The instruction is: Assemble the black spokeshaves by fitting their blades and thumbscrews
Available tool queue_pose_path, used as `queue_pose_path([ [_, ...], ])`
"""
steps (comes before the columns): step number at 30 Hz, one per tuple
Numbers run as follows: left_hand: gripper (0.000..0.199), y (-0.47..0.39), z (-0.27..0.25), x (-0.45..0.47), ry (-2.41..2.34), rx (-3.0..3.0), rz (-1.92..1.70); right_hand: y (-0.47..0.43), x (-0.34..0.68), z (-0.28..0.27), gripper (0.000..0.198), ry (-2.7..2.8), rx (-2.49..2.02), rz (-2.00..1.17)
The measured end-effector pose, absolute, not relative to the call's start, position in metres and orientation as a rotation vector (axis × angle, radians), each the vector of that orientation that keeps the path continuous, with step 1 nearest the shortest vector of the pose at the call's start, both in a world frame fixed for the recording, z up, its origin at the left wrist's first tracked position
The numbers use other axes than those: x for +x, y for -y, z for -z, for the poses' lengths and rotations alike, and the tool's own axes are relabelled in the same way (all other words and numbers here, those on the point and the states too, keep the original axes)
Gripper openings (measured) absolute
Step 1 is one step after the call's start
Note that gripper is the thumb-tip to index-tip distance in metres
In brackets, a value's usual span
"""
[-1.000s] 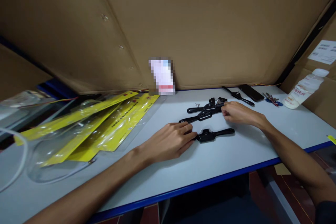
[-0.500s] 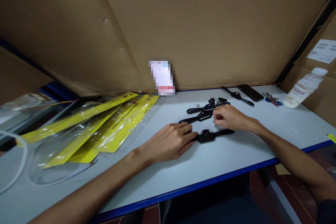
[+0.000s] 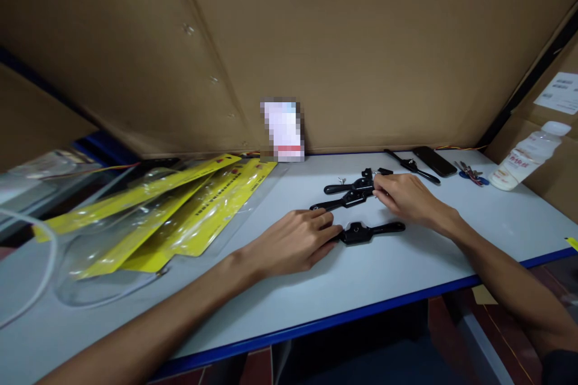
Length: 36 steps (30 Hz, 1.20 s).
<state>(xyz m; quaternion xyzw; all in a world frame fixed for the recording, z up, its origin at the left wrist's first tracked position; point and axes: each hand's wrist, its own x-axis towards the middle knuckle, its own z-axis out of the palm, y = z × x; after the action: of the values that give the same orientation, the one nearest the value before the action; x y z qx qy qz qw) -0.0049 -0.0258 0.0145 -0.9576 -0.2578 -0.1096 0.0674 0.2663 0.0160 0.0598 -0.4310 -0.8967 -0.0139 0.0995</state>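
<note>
A black spokeshave [image 3: 357, 233] lies nearest me, its left handle under the fingers of my left hand [image 3: 300, 240]. Those fingers are closed on the handle's end, with the palm low over the table. Just behind lies a second spokeshave [image 3: 345, 200]; its left tip is by my left knuckles. Curled in a pinch, my right hand [image 3: 404, 195] is at the right end of this second tool and covers its handle. Whatever the right fingertips hold is hidden. A third spokeshave [image 3: 338, 189] lies farther back, with a small silver screw [image 3: 342, 180] beside it and a loose black part [image 3: 368, 173] behind.
Yellow-backed plastic packages [image 3: 198, 216] are fanned out at left, near a white cable [image 3: 54, 264]. At the back right are another spokeshave [image 3: 410, 165], a dark phone [image 3: 434, 161], keys [image 3: 470, 173] and a bottle [image 3: 526, 159]. A blurred screen [image 3: 285, 129] leans against the cardboard [image 3: 383, 54].
My right hand has moved a little away from me, off the spot above the nearest spokeshave and over the handles behind it. My left hand stays where it was. The view has shifted slightly.
</note>
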Motion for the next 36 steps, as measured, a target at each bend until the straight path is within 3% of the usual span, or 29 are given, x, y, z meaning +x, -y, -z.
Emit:
queue_pose_path([
  [27, 0.026, 0.026, -0.014, -0.004, 0.769, -2.862, 0.287, -0.021, 0.263, -0.044, 0.018, 2.760, -1.258, 0.031],
  [36, 0.029, 0.027, -0.015, -0.004, 0.780, -2.841, 0.297, -0.012, 0.255, -0.042, 0.016, 2.515, -0.964, -0.339],
])
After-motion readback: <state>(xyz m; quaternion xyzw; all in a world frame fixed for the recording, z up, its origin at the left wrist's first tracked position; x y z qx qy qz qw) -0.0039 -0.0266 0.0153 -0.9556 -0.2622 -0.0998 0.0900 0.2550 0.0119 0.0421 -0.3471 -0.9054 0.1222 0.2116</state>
